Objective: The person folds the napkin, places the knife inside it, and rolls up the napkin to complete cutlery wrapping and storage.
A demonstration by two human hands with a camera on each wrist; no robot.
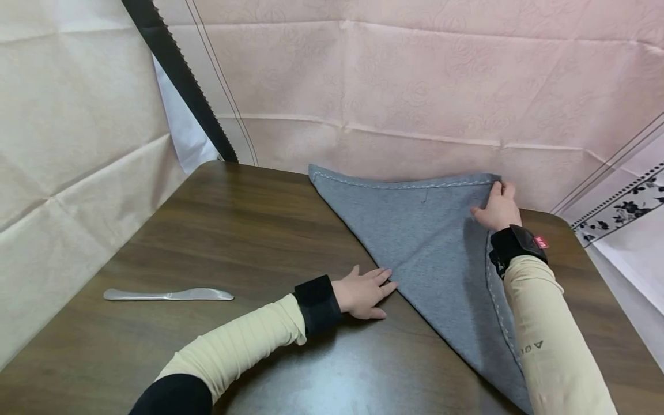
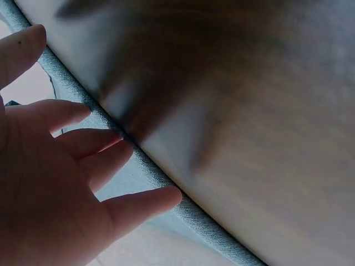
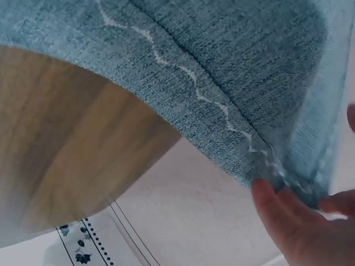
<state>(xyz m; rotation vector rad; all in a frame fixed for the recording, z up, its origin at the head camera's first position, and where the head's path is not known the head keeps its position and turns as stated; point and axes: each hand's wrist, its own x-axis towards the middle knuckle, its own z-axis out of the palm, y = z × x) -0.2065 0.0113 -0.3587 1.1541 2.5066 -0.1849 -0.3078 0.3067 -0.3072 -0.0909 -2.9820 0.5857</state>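
A grey-blue cloth (image 1: 425, 230), folded into a triangle with white stitching along its hems, lies on the right half of the wooden table. At its far right corner my right hand (image 1: 499, 208) pinches the stitched edge; up close in the right wrist view, the fingers (image 3: 272, 210) are bent at the hemmed corner (image 3: 308, 191). My left hand (image 1: 365, 293) is spread flat, palm down, with its fingertips on the middle of the diagonal folded edge. That fold (image 2: 150, 166) runs right past the fingertips in the left wrist view.
A silver table knife (image 1: 168, 294) lies on the left part of the wooden table (image 1: 249, 230), its blade toward the right. Pale patterned fabric (image 1: 415, 86) hangs behind the far edge, and a floral-trimmed piece (image 1: 622, 207) hangs at the right.
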